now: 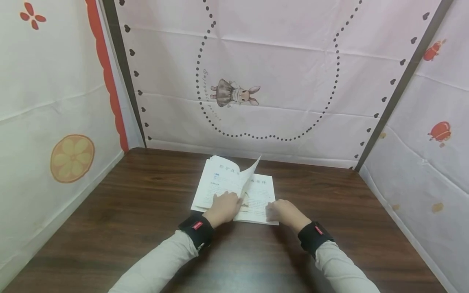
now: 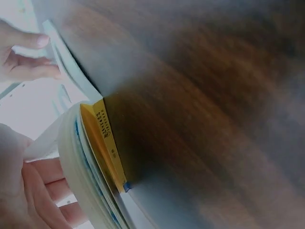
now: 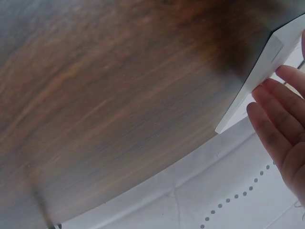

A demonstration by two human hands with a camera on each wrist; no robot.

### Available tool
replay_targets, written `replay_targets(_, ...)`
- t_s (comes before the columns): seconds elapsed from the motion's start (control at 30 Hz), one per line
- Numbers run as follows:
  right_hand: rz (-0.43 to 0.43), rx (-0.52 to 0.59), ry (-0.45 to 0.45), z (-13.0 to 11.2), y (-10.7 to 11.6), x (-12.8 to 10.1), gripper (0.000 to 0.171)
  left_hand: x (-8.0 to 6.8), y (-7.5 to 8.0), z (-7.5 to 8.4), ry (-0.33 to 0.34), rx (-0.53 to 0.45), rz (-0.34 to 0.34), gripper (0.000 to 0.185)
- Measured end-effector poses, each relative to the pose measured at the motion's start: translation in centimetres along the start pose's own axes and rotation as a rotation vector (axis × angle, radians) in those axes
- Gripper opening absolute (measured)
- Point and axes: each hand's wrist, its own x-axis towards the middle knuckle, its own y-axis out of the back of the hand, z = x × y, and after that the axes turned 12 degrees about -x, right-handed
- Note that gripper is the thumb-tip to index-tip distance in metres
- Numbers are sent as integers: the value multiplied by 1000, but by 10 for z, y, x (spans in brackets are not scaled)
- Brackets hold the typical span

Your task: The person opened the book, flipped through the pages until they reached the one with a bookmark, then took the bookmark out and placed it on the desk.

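Observation:
An open book [image 1: 256, 203] lies on the table with printed white pages; one loose page [image 1: 250, 176] stands up near its middle. My left hand [image 1: 223, 206] rests on the lower part of the left-hand pages, beside the raised page. The left wrist view has that hand's fingers [image 2: 43, 193] against the pages, partly covered by a page corner, next to the yellow spine [image 2: 110, 143]. At the right edge of the book, my right hand [image 1: 287, 213] touches the right-hand page. Its fingers [image 3: 279, 117] extend loosely over the paper in the right wrist view.
The brown wooden table [image 1: 146, 228] spreads around the book. White patterned cloth [image 1: 271, 89] hangs behind it, with more cloth along the left and right sides. Both wrists wear black bands [image 1: 198, 231].

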Motion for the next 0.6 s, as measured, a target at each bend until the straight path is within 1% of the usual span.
replay_targets(0.07,-10,14,-5,1,1,0,26,-2,3,-5,-17,-89,80,40)
replay_targets(0.1,-17,24,-13,2,1,-1,26,-3,4,-8,-30,-128,134,45)
replay_targets(0.17,-32,39,-34,2,1,-1,29,-7,7,-14,-63,-175,244,64)
replay_targets(0.23,-42,48,-60,2,1,0,32,-9,10,-20,-101,-173,330,86)
replay_targets(0.27,-47,49,-71,3,0,0,33,-10,11,-23,-117,-147,364,92)
replay_targets(0.33,-56,53,-88,3,1,1,34,-11,12,-27,-146,-38,398,97)
replay_targets(0.43,-64,50,-86,2,2,2,35,-11,12,-30,-170,145,397,97)
replay_targets(0.47,-64,45,-83,2,2,3,35,-11,11,-31,-189,210,389,96)
replay_targets(0.53,-65,36,-74,1,2,3,34,-11,11,-31,-249,290,329,90)
replay_targets(0.6,-56,25,-65,0,3,4,32,-11,9,-32,-300,317,221,81)
